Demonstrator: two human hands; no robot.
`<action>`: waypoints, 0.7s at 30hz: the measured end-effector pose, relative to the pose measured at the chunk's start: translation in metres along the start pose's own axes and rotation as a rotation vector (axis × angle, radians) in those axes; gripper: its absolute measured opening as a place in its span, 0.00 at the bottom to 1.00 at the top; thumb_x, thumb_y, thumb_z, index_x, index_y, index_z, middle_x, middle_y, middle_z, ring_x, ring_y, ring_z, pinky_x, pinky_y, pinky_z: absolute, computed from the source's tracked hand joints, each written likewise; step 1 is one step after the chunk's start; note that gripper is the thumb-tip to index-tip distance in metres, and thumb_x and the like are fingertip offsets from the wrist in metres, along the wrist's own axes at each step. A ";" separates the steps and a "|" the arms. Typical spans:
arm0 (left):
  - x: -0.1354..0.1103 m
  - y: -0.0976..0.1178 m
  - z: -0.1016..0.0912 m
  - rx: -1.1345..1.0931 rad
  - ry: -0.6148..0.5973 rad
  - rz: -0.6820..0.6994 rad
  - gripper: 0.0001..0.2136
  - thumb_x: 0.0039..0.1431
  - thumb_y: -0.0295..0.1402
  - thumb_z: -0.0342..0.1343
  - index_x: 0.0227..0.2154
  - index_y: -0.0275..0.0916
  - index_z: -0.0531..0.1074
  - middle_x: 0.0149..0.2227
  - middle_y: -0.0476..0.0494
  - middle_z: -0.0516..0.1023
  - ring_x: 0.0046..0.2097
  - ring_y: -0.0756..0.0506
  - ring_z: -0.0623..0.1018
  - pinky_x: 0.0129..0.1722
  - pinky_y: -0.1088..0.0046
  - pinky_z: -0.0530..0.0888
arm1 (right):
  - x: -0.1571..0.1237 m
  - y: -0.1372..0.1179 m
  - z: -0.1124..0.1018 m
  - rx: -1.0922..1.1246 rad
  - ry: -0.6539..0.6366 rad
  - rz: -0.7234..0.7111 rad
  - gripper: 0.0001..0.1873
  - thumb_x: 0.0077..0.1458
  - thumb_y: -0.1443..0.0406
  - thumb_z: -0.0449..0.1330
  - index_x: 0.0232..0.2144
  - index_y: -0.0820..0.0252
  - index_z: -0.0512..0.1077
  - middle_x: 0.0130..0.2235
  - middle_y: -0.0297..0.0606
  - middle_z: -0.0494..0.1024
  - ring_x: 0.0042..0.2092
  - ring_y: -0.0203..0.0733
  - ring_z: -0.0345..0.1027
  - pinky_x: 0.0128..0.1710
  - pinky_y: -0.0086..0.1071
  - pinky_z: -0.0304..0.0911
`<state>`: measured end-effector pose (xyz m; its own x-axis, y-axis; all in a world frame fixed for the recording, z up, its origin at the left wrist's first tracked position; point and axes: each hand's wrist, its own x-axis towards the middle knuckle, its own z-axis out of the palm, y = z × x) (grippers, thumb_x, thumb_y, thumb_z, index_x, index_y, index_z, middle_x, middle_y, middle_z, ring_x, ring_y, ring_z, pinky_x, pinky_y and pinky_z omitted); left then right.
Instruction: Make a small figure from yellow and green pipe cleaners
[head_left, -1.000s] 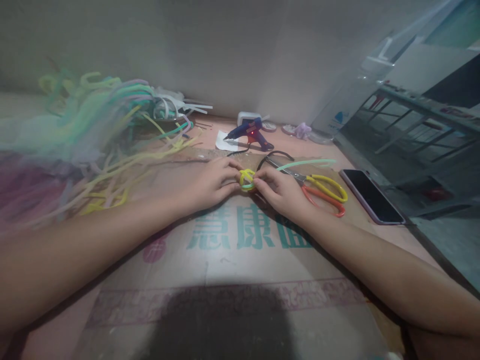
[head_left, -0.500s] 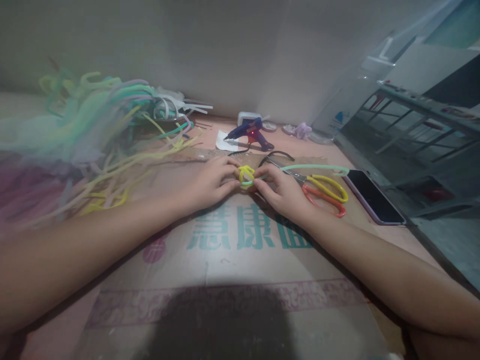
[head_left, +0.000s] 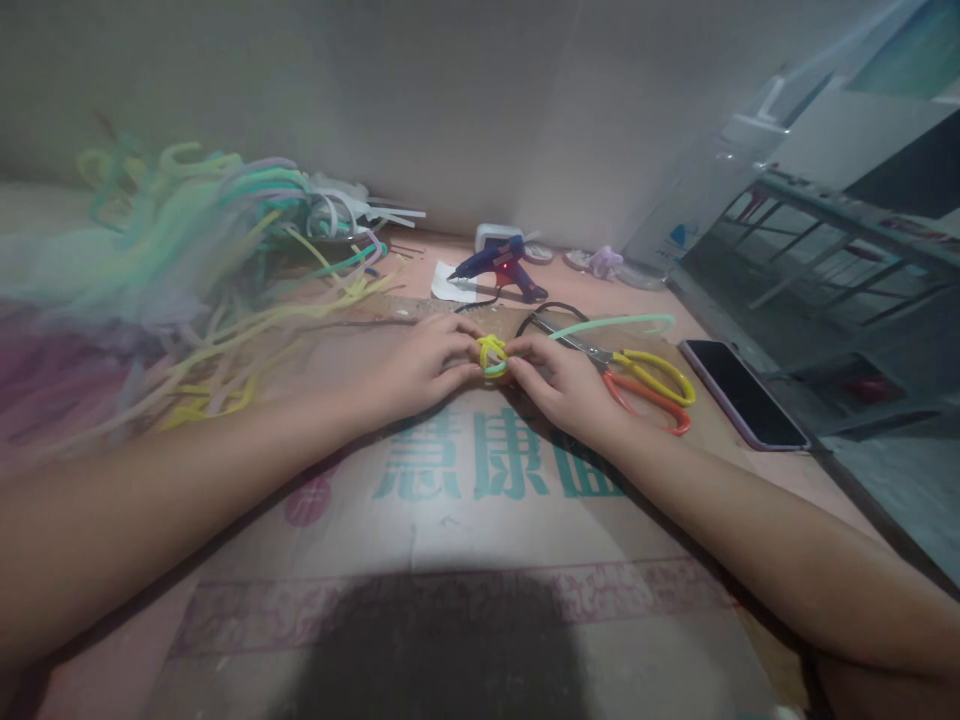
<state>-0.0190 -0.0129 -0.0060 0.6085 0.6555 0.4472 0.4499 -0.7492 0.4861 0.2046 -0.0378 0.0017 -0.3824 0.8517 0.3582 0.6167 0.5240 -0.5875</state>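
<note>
My left hand (head_left: 424, 362) and my right hand (head_left: 564, 378) meet at the middle of a cardboard sheet (head_left: 465, 520). Both pinch a small knot of yellow pipe cleaner (head_left: 491, 350) wound with a mint green pipe cleaner (head_left: 615, 323). The green one trails off to the right from my right fingers, over the scissors (head_left: 637, 378). Both hands have their fingers closed on the knot.
A big heap of pastel pipe cleaners (head_left: 187, 260) fills the left side. A blue glue gun (head_left: 501, 265) with a red light stands at the back by the wall. A phone (head_left: 742, 390) lies at the right, near the table edge.
The free end of the green pipe cleaner swung out to the right and came back a little. Both hands stayed at the knot, fingers working slightly.
</note>
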 end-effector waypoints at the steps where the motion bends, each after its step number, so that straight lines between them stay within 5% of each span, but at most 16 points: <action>1: 0.000 0.000 0.000 0.005 -0.001 0.005 0.09 0.66 0.34 0.53 0.39 0.40 0.77 0.48 0.42 0.75 0.52 0.43 0.74 0.55 0.62 0.69 | 0.000 0.000 0.000 0.003 0.004 0.000 0.09 0.62 0.64 0.56 0.42 0.57 0.74 0.39 0.38 0.83 0.39 0.43 0.77 0.39 0.34 0.68; 21: -0.001 0.001 0.000 0.009 -0.018 0.013 0.10 0.66 0.34 0.51 0.40 0.38 0.76 0.49 0.39 0.74 0.53 0.42 0.73 0.55 0.61 0.69 | -0.001 0.001 -0.001 -0.023 -0.003 -0.003 0.08 0.62 0.62 0.55 0.40 0.57 0.73 0.38 0.37 0.82 0.38 0.43 0.75 0.39 0.33 0.66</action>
<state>-0.0191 -0.0145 -0.0053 0.6262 0.6440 0.4395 0.4477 -0.7585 0.4736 0.2059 -0.0377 0.0013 -0.3867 0.8501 0.3574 0.6313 0.5266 -0.5693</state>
